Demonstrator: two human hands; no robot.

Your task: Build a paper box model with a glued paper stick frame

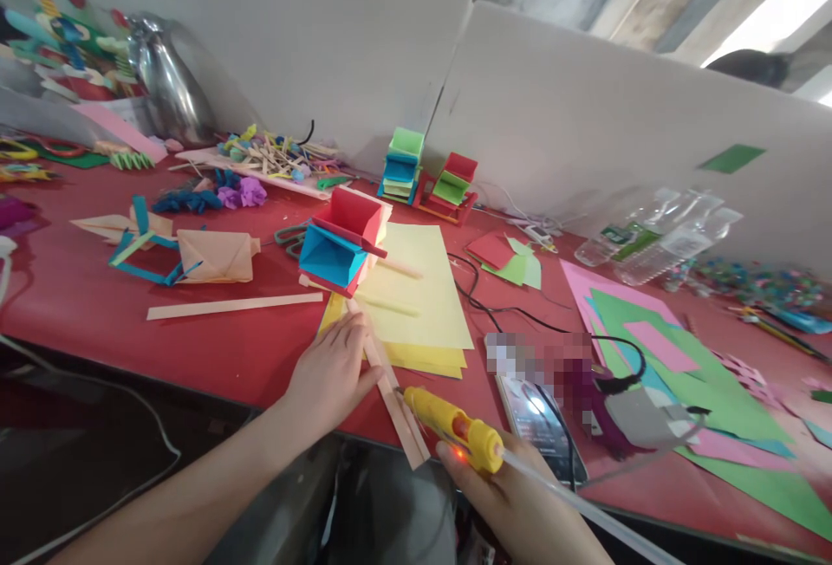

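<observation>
My right hand (503,483) is wrapped round a yellow hot glue gun (455,428) with a glowing orange light and a clear glue stick out of its back. The gun's nozzle is at the edge of a long folded peach paper strip (392,392). My left hand (336,357) pinches and presses that strip against the table, near its far end. Just beyond it stands a red and blue folded-paper piece (343,240) with open box-like pockets. Sheets of yellow paper (432,288) lie partly under it. Another peach strip (234,306) lies to the left.
A phone (536,426) with cables lies by my right hand. Colored sheets (689,357) and plastic bottles (676,240) are at the right. Folded-paper models (214,255) sit at the left, with two small ones (401,166) at the back. A metal jug (170,84) stands by the partition.
</observation>
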